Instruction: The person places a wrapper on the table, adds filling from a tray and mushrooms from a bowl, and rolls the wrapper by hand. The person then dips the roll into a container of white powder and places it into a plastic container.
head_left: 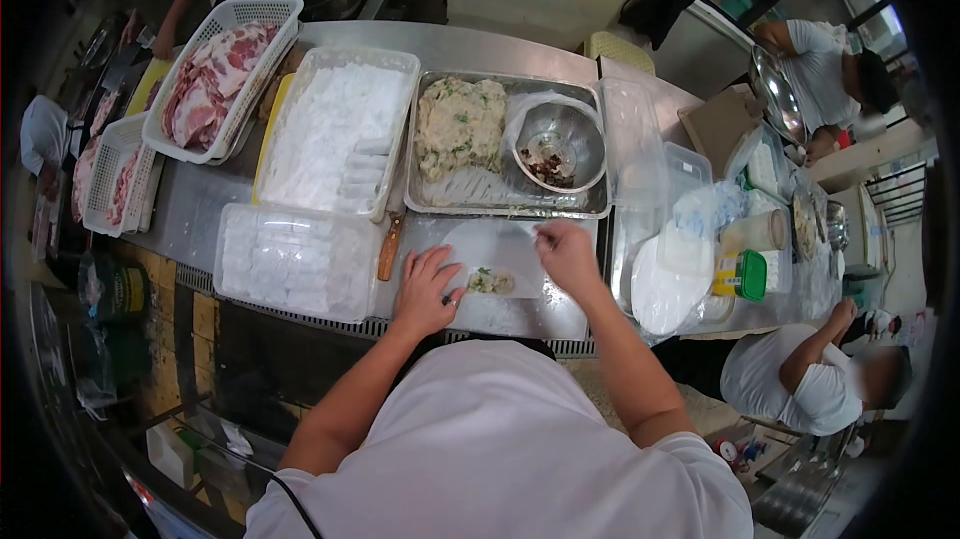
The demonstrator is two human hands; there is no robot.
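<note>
A thin white wrapper sheet (487, 236) lies on the steel worktop in front of me, with a small oblong heap of pale filling with green bits (490, 283) near its lower edge. My left hand (428, 291) rests with fingers spread at the left side of the sheet, close to the filling. At the sheet's upper right edge, my right hand (568, 257) is closed, thumb and fingers together; what is in the pinch is hidden. Just beyond, a metal tray (455, 201) holds a mound of pale filling (462, 124) and a steel bowl (563, 144) with dark brown bits.
A wooden-handled tool (389, 249) lies left of my left hand. Plastic boxes of white rolls (290, 264) and white powder (335, 129) stand further left, then baskets of raw meat (215, 84). Right are clear containers (640, 139) and a green-lidded tub (750, 275). Other people work around.
</note>
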